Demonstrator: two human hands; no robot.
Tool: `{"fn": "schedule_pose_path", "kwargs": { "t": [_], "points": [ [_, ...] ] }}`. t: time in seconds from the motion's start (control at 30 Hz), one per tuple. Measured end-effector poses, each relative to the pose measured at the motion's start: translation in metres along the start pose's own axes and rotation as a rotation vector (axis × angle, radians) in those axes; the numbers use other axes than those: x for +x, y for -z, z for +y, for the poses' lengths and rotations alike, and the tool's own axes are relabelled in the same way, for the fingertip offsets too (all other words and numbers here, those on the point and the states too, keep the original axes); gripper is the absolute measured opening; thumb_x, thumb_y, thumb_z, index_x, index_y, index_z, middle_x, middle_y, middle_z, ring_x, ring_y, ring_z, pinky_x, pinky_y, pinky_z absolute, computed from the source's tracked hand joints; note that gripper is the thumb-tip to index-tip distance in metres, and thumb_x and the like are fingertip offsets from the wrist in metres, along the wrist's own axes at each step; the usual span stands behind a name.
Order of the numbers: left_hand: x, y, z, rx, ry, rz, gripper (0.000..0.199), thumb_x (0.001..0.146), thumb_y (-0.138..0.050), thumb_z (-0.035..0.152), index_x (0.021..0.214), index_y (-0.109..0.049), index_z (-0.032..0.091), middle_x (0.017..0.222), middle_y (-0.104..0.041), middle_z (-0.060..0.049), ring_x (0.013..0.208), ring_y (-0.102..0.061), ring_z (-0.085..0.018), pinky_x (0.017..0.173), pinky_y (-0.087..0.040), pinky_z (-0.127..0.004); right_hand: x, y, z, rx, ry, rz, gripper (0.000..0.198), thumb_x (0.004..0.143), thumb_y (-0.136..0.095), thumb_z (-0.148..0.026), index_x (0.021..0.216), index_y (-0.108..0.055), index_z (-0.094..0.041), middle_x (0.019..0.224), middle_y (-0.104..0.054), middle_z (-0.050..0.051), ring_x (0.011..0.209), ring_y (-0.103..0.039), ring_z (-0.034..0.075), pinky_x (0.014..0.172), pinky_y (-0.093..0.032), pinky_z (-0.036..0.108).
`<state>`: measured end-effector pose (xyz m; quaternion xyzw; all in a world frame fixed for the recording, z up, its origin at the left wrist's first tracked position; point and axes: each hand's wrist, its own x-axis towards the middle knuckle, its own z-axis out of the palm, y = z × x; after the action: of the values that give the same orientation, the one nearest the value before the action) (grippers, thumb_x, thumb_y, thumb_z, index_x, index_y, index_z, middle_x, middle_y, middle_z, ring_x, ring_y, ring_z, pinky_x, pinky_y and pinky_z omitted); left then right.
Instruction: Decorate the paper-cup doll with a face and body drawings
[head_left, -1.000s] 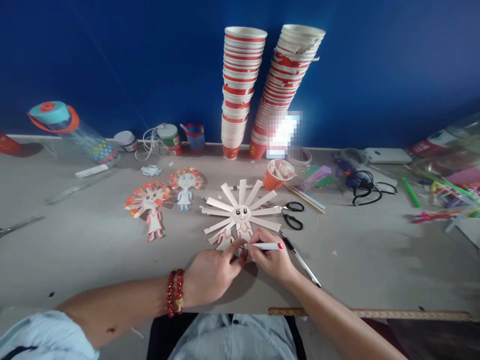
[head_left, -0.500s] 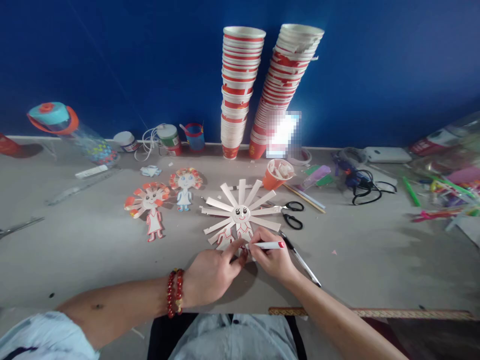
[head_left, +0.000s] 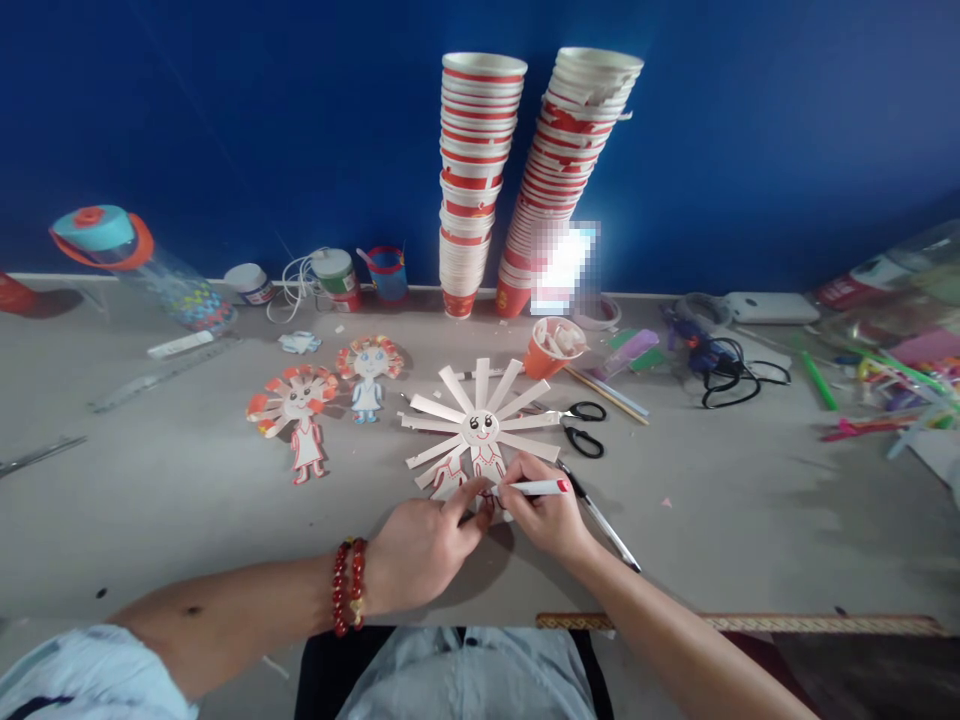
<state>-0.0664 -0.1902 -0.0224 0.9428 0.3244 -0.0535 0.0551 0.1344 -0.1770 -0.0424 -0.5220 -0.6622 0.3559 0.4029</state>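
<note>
A paper-cup doll (head_left: 480,428) lies on the table, white strips fanned around its drawn smiling face. Its paper body (head_left: 488,464) has red lines and dots on the dress. My right hand (head_left: 546,505) is closed around a white marker pen (head_left: 541,488) with a red end, its tip at the lower part of the body. With thumb and fingers bent together, my left hand (head_left: 429,545) holds the doll's lower edge down, and it hides part of it. A second paper dress piece (head_left: 450,478) lies partly under the strips, just left of the body.
Black-handled scissors (head_left: 585,428) and a black pen (head_left: 611,535) lie right of the doll. Two finished paper dolls (head_left: 306,440) are at the left. An orange cup (head_left: 551,350) holds scraps, before tall paper-cup stacks (head_left: 480,150). A bottle (head_left: 180,280) stands far left.
The marker and right hand have barely shifted along the lower dress. My left hand stays in place; the whole view has slid very slightly.
</note>
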Motion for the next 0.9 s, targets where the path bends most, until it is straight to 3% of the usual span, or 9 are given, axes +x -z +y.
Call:
{"fn": "schedule_pose_path", "kwargs": {
  "t": [0.9],
  "points": [
    [-0.0003, -0.0025, -0.0004, -0.012, -0.01, 0.018, 0.057, 0.086, -0.051, 0.015, 0.143, -0.044, 0.021, 0.151, -0.041, -0.015, 0.065, -0.066, -0.015, 0.051, -0.05, -0.027, -0.0013, 0.0007, 0.0002, -0.025, 0.017, 0.041, 0.013, 0.073, -0.05, -0.015, 0.064, -0.044, -0.022, 0.053, -0.046, -0.006, 0.048, -0.039, 0.01, 0.048, -0.032, 0.021]
  ]
}}
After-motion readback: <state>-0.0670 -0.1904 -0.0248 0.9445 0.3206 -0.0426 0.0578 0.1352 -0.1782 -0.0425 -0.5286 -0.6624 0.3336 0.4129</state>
